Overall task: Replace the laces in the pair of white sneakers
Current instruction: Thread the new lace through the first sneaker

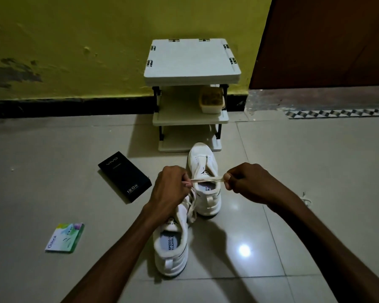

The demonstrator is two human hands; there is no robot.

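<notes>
On floor tiles, mid-frame: near sneaker (171, 248) has its heel toward the camera; far sneaker (204, 162) sits just beyond it. Touching or just apart, can't tell.
Lace: lace (207, 179) is flat and pale, with a short span pulled taut between both hands above the far sneaker's opening. The rest drops from the left hand toward the near sneaker's eyelet rows.
Left hand: left hand (171, 189) is over the near sneaker's tongue, fingers (185, 182) curled and pinching the lace.
Right hand: right hand (247, 182) is right of the far sneaker, thumb and forefinger pinching the span's other end, other fingers tucked in.
Lacing state: near sneaker shows crossings near the top, partly hidden by the left hand. Far sneaker's eyelets look bare.
Step (judged): flattening or untwisting the lace before the next eyelet on the near sneaker. One shoe is unfinished and the other not begun.
Do it well: keep the span flat with no twist. Slide the pinch close to the tip before feeding. Match both ends' length. Pull gently so the shoe doesn't tip.
Risk: light is dim and eyelets are easy to skip.
Around: black box (125, 177) is left of the sneakers, green-and-white packet (65, 237) nearer the camera. White rack (192, 62) stands against the yellow wall with a tub (212, 100) on its middle shelf. Loose white cord (305, 200) lies by the right forearm, maybe an old lace, too small to tell.
</notes>
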